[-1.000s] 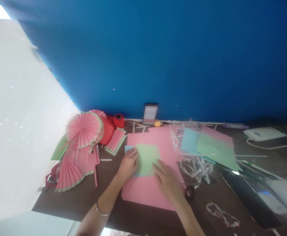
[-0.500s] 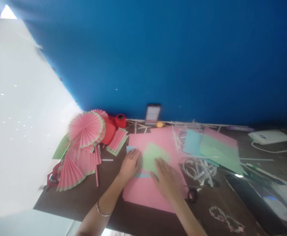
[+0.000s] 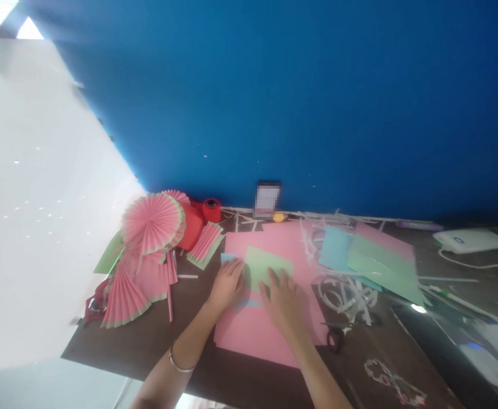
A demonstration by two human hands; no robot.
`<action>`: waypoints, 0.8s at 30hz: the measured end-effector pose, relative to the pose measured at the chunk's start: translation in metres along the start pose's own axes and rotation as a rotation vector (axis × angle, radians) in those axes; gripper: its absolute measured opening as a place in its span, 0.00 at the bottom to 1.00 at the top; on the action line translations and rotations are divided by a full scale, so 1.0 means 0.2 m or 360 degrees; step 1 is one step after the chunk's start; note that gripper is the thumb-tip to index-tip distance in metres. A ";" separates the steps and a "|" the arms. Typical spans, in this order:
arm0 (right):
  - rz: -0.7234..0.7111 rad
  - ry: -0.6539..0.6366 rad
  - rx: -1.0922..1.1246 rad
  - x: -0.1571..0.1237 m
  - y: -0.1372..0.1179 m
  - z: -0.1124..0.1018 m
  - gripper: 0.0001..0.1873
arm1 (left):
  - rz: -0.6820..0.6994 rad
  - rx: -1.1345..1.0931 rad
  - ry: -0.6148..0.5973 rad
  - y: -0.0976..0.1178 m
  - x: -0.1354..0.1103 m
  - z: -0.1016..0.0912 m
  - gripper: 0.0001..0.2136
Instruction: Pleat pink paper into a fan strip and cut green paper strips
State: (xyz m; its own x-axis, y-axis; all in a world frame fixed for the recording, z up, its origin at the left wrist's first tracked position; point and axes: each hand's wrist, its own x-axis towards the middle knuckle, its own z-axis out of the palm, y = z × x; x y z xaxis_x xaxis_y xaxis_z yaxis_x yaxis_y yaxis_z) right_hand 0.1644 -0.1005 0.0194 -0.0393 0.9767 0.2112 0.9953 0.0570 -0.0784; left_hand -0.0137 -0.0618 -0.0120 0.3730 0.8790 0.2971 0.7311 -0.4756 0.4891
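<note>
A green sheet of paper lies at a slant on a large pink sheet. Under the green sheet, parts of a blue sheet show at its lower edge and near my left fingertips. My left hand rests flat at the left edge of these papers, fingers stretched forward. My right hand lies over the lower right of the green sheet, fingers spread, hiding that part. Neither hand grasps anything.
Pleated pink-and-green paper fans are piled on the left beside red tape. Scissors, white paper strips, and blue and green sheets lie on the right. A bead bracelet sits near the front.
The green sheet has shifted slightly left and turned a little under my right hand. My right hand has slid slightly with its fingers spread. My left hand stays at the left edge.
</note>
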 end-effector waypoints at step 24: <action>-0.0851 0.0023 0.0385 -0.03 0.37 0.00 0.15 | 0.0449 -0.0037 -0.0307 -0.02 0.03 -0.10 0.10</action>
State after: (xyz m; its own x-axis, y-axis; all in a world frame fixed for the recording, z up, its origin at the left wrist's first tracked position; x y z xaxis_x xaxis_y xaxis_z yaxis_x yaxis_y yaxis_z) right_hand 0.2383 -0.1015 0.0129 -0.5273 0.7966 0.2956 0.7891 0.5881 -0.1775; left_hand -0.0256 -0.0542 0.0032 0.6616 0.7018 0.2639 0.5712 -0.6998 0.4290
